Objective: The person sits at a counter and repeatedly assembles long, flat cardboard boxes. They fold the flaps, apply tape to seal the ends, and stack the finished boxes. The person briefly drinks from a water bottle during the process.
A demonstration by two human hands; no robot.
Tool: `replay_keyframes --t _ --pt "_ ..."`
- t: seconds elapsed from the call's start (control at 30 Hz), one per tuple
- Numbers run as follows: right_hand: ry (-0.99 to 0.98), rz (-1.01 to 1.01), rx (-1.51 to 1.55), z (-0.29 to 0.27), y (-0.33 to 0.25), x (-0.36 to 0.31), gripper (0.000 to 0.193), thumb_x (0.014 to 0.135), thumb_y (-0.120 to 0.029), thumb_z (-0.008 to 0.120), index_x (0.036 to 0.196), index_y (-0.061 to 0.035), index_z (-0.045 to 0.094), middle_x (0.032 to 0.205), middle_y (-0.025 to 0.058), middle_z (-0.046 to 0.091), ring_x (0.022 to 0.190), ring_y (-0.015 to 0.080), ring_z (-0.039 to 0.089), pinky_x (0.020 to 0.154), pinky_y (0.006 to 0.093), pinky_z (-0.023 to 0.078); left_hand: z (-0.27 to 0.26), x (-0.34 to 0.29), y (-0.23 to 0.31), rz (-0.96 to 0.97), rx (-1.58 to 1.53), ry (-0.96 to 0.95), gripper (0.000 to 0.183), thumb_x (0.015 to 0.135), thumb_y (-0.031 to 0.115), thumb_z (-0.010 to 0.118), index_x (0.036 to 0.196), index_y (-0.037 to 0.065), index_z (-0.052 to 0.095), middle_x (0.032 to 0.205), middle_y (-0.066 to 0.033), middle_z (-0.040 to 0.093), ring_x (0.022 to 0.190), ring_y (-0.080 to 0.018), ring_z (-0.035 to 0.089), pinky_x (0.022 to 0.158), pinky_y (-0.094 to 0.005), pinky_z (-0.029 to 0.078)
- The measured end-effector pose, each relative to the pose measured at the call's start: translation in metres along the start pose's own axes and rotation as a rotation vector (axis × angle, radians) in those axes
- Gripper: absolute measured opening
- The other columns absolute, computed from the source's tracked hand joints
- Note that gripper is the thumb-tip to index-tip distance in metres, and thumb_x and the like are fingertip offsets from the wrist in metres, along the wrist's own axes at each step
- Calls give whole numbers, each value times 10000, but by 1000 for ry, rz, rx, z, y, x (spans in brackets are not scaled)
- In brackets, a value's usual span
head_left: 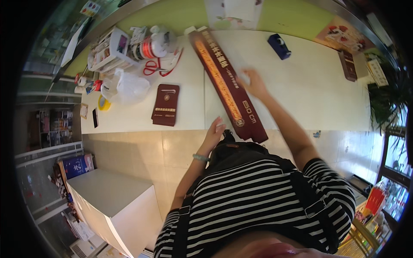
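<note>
A long, narrow maroon box (230, 84) lies slantwise across the white table, from the back wall to the front edge. A picture of a long orange-brown food item and pale printing run along it. My right hand (256, 86) is at the box's right edge, a little blurred, with thumb and fingers apart. Near the box's lower left edge is my left hand (216, 131), its fingers raised and loosely spread; nothing shows in it. To the left lies a stack of flat maroon cartons (165, 105).
Red-handled scissors (157, 69), a clear plastic bag (125, 87), yellow tape (103, 102) and a white organizer (107, 51) crowd the table's left side. A dark blue tape dispenser (279, 46) stands back right. A white cabinet (116, 189) stands lower left.
</note>
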State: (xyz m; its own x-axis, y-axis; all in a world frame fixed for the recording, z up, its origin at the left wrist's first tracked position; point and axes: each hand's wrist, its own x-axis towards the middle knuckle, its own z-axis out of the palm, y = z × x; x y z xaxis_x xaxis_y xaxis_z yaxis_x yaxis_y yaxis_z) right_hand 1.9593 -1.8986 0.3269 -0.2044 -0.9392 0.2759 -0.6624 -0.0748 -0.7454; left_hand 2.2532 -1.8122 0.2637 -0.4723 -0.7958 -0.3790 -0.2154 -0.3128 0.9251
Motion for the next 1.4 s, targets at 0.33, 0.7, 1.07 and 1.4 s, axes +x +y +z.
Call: replay_keyframes --t 0.33,0.7,1.07,1.4 --pt "-370 759 352 23 63 -141 1097 624 -655 857 1296 148 530 1168 300 647 1104 363 654 944 440 529 61 92 14 -377 -286 195 542 1032 547 472 1406 155 461 1303 -31 605 1142 -227 600 976 -464 486" --pt "-317 490 -115 -145 -19 -228 764 683 -476 876 1161 24 551 1051 262 680 999 416 664 861 465 527 119 69 39 -182 -844 -140 864 937 733 475 1546 132 357 1563 -77 413 1398 -310 426 1178 -509 330" --pt "75 781 63 -245 -14 -460 773 737 -448 862 1283 -31 507 1123 239 663 1054 415 641 896 456 508 303 38 89 -241 -559 -520 831 956 685 492 1547 118 350 1546 -70 438 1389 -285 441 1179 -477 347" --pt "331 903 546 -197 129 -390 695 782 -314 895 1279 18 540 1025 89 696 941 179 654 829 355 548 392 219 51 18 -52 -595 518 999 304 628 1375 -24 492 1297 -127 607 1149 -259 599 1015 -396 491"
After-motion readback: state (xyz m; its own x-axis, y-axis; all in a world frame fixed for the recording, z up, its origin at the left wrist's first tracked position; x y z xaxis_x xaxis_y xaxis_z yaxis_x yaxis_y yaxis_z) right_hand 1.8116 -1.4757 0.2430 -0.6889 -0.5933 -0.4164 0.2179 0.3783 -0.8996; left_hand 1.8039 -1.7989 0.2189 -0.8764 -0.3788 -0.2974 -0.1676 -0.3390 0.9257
